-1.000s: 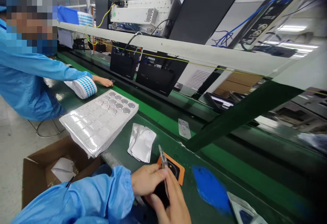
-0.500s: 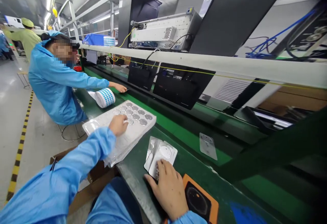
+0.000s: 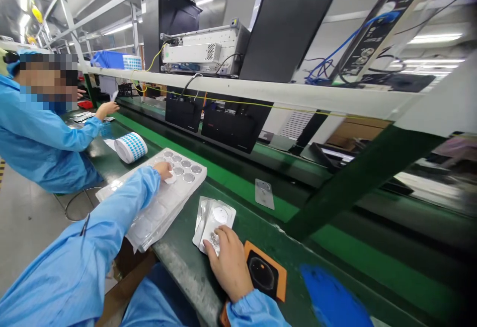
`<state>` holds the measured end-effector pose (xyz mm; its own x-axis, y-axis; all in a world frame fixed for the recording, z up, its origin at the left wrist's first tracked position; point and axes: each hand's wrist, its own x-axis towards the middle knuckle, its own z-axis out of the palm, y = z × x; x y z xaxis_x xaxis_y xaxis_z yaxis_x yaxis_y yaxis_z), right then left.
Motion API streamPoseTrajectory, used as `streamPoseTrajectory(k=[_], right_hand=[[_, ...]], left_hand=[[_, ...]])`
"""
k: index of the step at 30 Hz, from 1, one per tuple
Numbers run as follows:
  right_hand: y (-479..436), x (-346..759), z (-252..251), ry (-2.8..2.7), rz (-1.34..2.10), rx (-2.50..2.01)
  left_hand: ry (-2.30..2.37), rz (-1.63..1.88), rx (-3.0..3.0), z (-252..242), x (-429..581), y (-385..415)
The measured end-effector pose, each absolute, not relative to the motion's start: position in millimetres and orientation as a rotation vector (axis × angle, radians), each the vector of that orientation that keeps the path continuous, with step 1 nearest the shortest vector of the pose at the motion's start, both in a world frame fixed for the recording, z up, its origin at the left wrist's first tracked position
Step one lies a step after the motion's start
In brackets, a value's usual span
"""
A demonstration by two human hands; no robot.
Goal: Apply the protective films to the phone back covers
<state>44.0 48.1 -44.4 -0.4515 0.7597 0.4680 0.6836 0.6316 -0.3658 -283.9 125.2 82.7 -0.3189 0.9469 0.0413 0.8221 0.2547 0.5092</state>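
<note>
Left hand [image 3: 163,170] reached tray [image 3: 169,203], right [image 3: 230,262] on packs [image 3: 219,214]

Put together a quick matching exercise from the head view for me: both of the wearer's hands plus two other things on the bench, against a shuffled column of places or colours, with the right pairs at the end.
Things
1. left hand
2. sticker roll
3. right hand
4. flat square plate

Places and colours
A. orange border around a black middle
B. at the silvery packets
C. at the white tray
D. white with blue marks

Right pairs: 1-C, 2-D, 3-B, 4-A
</note>
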Motion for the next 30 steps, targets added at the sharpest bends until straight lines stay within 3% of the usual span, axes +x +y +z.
streamPoseTrajectory(k=[5,7,9,11,14,20,30], right_hand=[[37.3,48.7,-17.0,-2.150,0.327,-0.932],[23.7,57.4,-1.5,-2.138,0.413,-0.810],[7.2,72.6,9.6,-2.138,0.494,-0.731],[-6.8,94.1,14.1,-2.131,0.532,-0.750],[-10.4,132.2,11.0,-2.084,0.432,-0.964],[30.7,180.6,-16.9,-2.349,0.163,-1.267],[25.0,176.8,-44.7,-2.392,0.022,-1.173]], left_hand=[[1.785,1.040,1.573,80.5,-214.4,73.3],[1.294,1.218,1.381,65.3,-165.7,40.4],[0.791,1.185,1.072,47.1,-115.6,9.5],[0.597,1.094,0.886,31.9,-73.5,-10.9],[0.729,1.119,0.932,17.4,-40.3,-15.6],[1.419,1.302,1.581,-11.4,-52.5,-2.4],[1.334,1.403,1.926,-38.0,-44.5,-11.0]])
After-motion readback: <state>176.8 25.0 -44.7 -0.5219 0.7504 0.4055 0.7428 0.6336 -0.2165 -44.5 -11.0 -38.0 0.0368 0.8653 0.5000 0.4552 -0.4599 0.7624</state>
